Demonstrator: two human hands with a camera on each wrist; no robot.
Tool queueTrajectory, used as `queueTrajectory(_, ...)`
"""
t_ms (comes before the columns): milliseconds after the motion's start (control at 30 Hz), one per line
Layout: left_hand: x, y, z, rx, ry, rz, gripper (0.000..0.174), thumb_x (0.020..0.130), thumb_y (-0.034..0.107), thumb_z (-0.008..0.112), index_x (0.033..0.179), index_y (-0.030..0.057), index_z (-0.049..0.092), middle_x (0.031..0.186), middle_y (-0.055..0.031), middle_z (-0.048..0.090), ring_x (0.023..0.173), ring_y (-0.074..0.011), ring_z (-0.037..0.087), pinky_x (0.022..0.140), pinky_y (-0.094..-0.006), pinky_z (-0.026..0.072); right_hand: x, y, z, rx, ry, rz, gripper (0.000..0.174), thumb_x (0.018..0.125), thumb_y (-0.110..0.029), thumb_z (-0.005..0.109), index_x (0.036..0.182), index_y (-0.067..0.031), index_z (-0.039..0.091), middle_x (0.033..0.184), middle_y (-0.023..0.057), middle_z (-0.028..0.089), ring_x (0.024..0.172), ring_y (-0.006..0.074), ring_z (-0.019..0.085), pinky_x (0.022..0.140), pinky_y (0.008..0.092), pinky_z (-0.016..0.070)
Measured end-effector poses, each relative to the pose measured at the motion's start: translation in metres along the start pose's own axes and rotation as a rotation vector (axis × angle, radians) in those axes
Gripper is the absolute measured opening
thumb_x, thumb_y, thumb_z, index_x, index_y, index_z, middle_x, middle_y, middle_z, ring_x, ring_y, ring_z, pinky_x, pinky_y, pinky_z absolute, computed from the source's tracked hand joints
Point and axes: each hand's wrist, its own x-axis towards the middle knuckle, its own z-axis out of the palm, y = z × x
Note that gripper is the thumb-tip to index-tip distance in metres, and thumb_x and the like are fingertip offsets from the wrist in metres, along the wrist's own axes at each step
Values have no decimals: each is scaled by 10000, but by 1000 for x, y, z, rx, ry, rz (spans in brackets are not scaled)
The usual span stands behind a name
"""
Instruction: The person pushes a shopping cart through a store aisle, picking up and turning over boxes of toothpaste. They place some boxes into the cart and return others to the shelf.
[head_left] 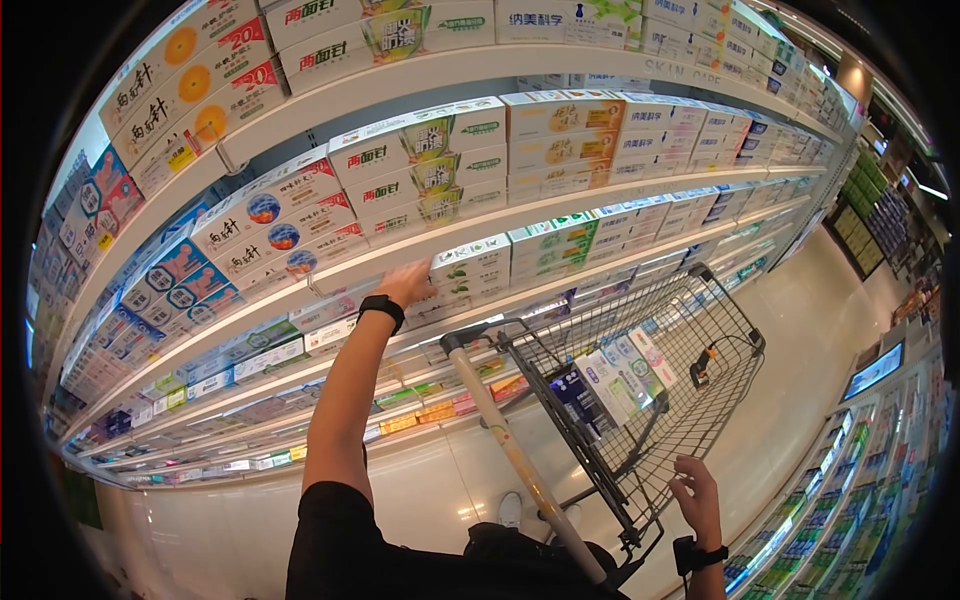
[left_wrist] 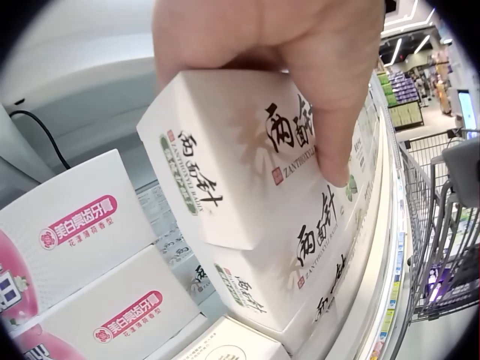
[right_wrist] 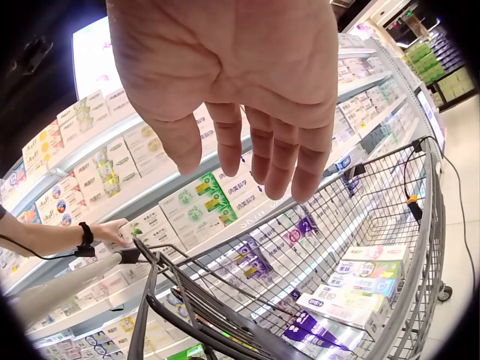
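Note:
My left hand (head_left: 408, 284) is at the lower shelf. In the left wrist view the hand (left_wrist: 262, 45) grips the top white box (left_wrist: 225, 157) of a stack, its thumb on the printed front face and the other fingers hidden behind. A second white box (left_wrist: 255, 289) lies directly under it. My right hand (head_left: 697, 495) hangs in the air beside the shopping cart (head_left: 640, 400), touching nothing; in the right wrist view its fingers (right_wrist: 277, 154) hang loose and relaxed above the cart.
Boxes with pink print (left_wrist: 97, 300) stand beside the gripped stack. The cart basket holds several boxes (head_left: 615, 375) and a black-and-orange device (head_left: 704, 366). A shelf edge (head_left: 400, 240) runs above the left hand. More shelving (head_left: 860, 510) stands at the right.

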Motion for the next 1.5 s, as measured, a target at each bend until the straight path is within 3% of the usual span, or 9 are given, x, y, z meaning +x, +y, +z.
queueTrajectory(367, 9, -12, 3, -144, -45, 25, 799, 709, 345, 708, 1389, 117, 356, 1298, -168, 524, 1203, -331, 498, 976, -440, 415, -1, 11, 2, 44, 12, 44, 301, 793, -28, 641, 1087, -3, 582, 1195, 150, 574, 1052, 237, 575, 816, 317, 497)
queueTrajectory(567, -6, -8, 11, -73, 141, 83, 610, 785, 302, 626, 1322, 99, 420, 1160, -211, 589, 1065, -346, 575, 874, -480, 453, 8, 28, 1, 3, -71, 72, 300, 815, -47, 597, 1109, -7, 553, 1233, 147, 549, 1059, 220, 554, 818, 324, 489)
queueTrajectory(700, -37, 15, -6, -80, 215, 14, 552, 783, 260, 653, 1252, 38, 463, 1067, -202, 605, 994, -339, 588, 815, -480, 457, 9, 26, 4, 3, -98, 53, 306, 828, -85, 591, 1120, -3, 551, 1236, 152, 543, 1046, 223, 554, 818, 328, 491)
queueTrajectory(800, -68, 14, 11, -103, 766, 243, 499, 776, 181, 686, 1206, 21, 491, 1066, -177, 603, 1017, -338, 564, 857, -461, 447, 12, 21, 6, -6, -98, 22, 310, 835, -97, 586, 1124, 8, 548, 1232, 151, 542, 1039, 223, 554, 813, 327, 493)
queueTrajectory(900, -100, 9, 21, -209, 969, 311, 400, 771, 97, 678, 1138, 24, 535, 1076, -181, 579, 1037, -329, 541, 872, -428, 439, 14, 16, 10, -1, -104, 18, 318, 841, -106, 586, 1130, 19, 545, 1227, 148, 542, 1037, 220, 554, 805, 322, 495)
queueTrajectory(1067, -119, -70, 56, -602, 1023, -160, 231, 793, 109, 666, 973, -14, 590, 946, -183, 611, 895, -333, 598, 790, -403, 470, 13, 13, 12, 3, -113, 21, 334, 843, -124, 593, 1139, 24, 543, 1228, 144, 540, 1028, 212, 553, 790, 308, 492)
queueTrajectory(1167, -125, -117, 54, -625, 965, -415, 229, 783, 177, 683, 865, -25, 612, 794, -174, 639, 768, -339, 628, 710, -405, 486, 12, 14, 11, -5, -120, 30, 334, 843, -120, 593, 1142, 21, 543, 1232, 139, 538, 1025, 207, 552, 783, 302, 488)
queueTrajectory(1333, -122, -168, 64, -570, 852, -617, 281, 745, 247, 711, 774, -20, 631, 723, -191, 653, 732, -373, 632, 686, -429, 486, 8, 5, 14, 11, -83, 10, 292, 840, -80, 587, 1111, 20, 542, 1199, 147, 552, 962, 178, 552, 791, 296, 468)
queueTrajectory(1500, -121, -186, 69, -544, 793, -645, 294, 760, 256, 717, 769, -25, 631, 728, -196, 648, 748, -380, 627, 698, -435, 477, 7, 18, 10, 17, -86, -12, 302, 842, -71, 585, 1123, 31, 540, 1152, 137, 561, 949, 164, 548, 770, 281, 465)
